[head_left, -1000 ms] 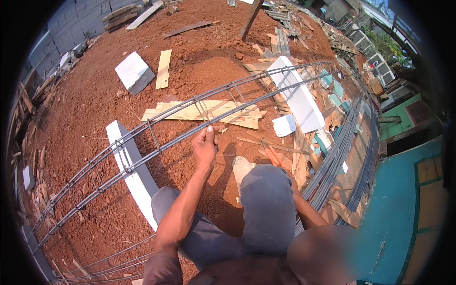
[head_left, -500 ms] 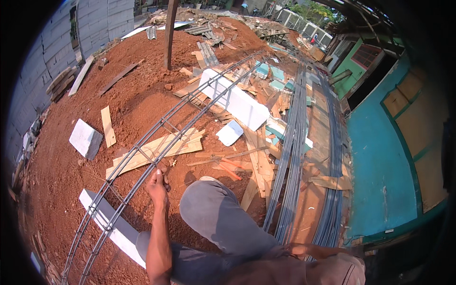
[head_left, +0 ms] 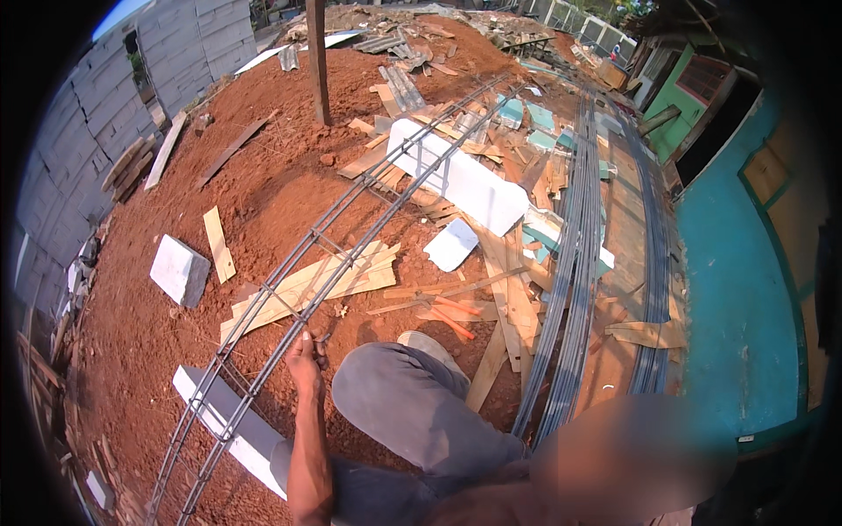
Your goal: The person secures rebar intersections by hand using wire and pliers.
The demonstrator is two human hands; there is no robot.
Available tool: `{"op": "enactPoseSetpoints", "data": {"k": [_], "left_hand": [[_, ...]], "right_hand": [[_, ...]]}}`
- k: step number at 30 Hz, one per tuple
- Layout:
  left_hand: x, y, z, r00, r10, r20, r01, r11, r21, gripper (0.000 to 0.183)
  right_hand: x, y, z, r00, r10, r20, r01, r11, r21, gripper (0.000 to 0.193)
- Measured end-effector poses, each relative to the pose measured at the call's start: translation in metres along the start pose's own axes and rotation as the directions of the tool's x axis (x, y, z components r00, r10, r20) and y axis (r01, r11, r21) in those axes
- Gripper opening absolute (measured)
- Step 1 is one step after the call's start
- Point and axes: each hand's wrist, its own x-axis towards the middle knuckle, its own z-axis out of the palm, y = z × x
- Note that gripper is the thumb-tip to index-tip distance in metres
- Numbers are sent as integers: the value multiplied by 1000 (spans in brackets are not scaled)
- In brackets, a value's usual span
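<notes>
A long rebar cage (head_left: 353,254) of ribbed steel bars with cross ties runs diagonally from the lower left to the far middle. My left hand (head_left: 307,358) is closed against its near bar, close to a cross tie. A short dark piece shows at the fingers, too small to name. Beneath the cage's near part lies a long white block (head_left: 230,430); its farther part passes over a bigger white slab (head_left: 456,180). My bent knee (head_left: 386,386) is just right of the left hand. My right hand does not show; a blurred patch covers the lower right.
Pale wooden planks (head_left: 320,285) lie under the cage. Two orange handles (head_left: 454,317) rest on the red soil beyond my knee. Bundles of steel bars (head_left: 574,263) stretch away on the right, beside a turquoise wall (head_left: 728,307). A wooden post (head_left: 317,66) stands farther off.
The whole scene has shifted to the right in the view. My left hand stays closed at the same part of the cage. A blurred patch now covers the lower right.
</notes>
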Motion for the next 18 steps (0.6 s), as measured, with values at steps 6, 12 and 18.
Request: {"op": "enactPoseSetpoints", "data": {"k": [6, 12, 18], "left_hand": [[-7, 35, 4, 983, -1, 182, 4, 1000, -15, 28], [-5, 93, 100, 887, 132, 442, -62, 984, -168, 33], [4, 83, 218, 735, 201, 647, -67, 972, -227, 33]], "right_hand": [[28, -10, -12, 984, 173, -33, -175, 934, -311, 37], [17, -263, -61, 732, -621, -280, 254, 630, -734, 39], [16, -557, -18, 339, -935, -101, 919, 306, 249, 57]]}}
